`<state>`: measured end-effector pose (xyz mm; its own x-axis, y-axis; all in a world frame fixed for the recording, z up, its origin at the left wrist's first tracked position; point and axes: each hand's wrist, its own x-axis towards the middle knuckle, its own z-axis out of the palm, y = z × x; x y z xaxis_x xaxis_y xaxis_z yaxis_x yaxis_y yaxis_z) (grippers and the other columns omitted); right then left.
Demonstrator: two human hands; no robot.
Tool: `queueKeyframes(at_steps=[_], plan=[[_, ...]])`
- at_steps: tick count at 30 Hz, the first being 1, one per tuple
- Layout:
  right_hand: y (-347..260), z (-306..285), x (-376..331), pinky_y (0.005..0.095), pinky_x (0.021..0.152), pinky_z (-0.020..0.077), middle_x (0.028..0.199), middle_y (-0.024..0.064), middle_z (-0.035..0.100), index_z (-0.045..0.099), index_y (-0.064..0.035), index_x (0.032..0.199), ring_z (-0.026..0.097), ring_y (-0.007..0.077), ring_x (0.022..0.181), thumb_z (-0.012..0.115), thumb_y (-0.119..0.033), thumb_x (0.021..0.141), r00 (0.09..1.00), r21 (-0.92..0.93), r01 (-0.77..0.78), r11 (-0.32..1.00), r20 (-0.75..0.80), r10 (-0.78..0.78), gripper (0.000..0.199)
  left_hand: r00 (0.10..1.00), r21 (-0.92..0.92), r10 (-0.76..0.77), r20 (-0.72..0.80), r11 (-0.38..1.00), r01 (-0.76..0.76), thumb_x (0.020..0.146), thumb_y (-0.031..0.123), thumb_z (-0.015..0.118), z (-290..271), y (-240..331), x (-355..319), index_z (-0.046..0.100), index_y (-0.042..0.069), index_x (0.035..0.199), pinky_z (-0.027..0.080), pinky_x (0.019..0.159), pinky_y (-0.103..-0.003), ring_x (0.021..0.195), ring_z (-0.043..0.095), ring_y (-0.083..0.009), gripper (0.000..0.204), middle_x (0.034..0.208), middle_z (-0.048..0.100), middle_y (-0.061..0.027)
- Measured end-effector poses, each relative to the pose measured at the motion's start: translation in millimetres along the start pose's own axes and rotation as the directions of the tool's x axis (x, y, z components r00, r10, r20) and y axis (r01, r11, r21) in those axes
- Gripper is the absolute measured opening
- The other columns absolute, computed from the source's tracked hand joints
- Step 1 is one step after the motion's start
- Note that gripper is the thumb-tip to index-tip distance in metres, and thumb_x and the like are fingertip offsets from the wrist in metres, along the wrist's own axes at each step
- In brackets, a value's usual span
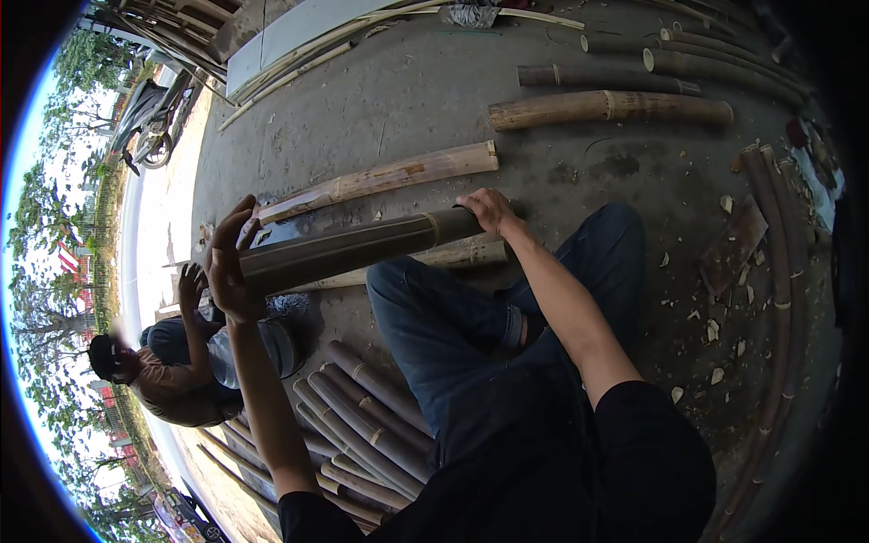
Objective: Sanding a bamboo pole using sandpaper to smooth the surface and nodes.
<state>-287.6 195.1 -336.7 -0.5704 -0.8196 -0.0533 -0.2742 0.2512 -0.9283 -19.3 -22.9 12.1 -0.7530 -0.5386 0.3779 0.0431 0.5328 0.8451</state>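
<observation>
At the far left a motorbike (149,127) stands by the bright roadside, and below it a co-worker (176,385) sits low, one hand (191,288) raised just beside the person's own left hand (231,271). That left hand is mostly open, its fingers stretched upward and its palm seemingly laid against the near-left end of a dark bamboo pole (358,242), perhaps to steady it; how hard it presses, I cannot tell. The pole is held off the floor (543,181), aslant before the bent legs (434,326), between two paler pieces: a light pole (389,177) beyond it and another pole (471,253) partly hidden under it. Down by the left thigh, more poles (380,439) lie side by side, probably to keep them within reach. The right hand (491,214) is curled closed over the pole's right end, so the two hands seem to share its weight from both ends. Farther right, thick cut lengths (611,109) lie roughly parallel, likely so they stay sorted, while pale chips (713,330) are scattered around a flat brown sheet (735,246) beside long, thin poles (780,299).
</observation>
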Motion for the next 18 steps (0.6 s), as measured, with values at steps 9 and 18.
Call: queueKeyframes(at_steps=[9,18], plan=[[-137.6,34.0,-19.7,0.0513,0.104,0.0451,0.11,0.0103,0.077,0.074,-0.0155,0.123,0.069,0.0317,0.114,0.04,-0.044,0.105,0.922,0.026,0.356,0.934,-0.17,-0.347,0.048,0.923,0.23,-0.357,0.146,0.919,0.319,0.091,0.029,0.058,-4.1,13.0,22.0,0.077,-0.006,0.1,0.049,0.101,-0.035,0.103,0.071,-0.0274,0.042,0.106,0.077,-0.0192],[-191.0,92.0,-24.7,0.0547,0.115,0.0331,0.144,0.0111,0.053,0.046,-0.0177,0.154,0.052,0.0341,0.13,0.051,-0.05,0.101,0.682,-0.27,0.558,0.784,-0.389,-0.619,0.062,0.843,0.246,-0.534,-0.054,0.812,0.53,0.101,0.05,0.049,-24.3,-14.1,21.1,0.076,-0.005,0.106,0.055,0.087,-0.036,0.093,0.072,-0.0264,0.061,0.103,0.076,-0.0183]])
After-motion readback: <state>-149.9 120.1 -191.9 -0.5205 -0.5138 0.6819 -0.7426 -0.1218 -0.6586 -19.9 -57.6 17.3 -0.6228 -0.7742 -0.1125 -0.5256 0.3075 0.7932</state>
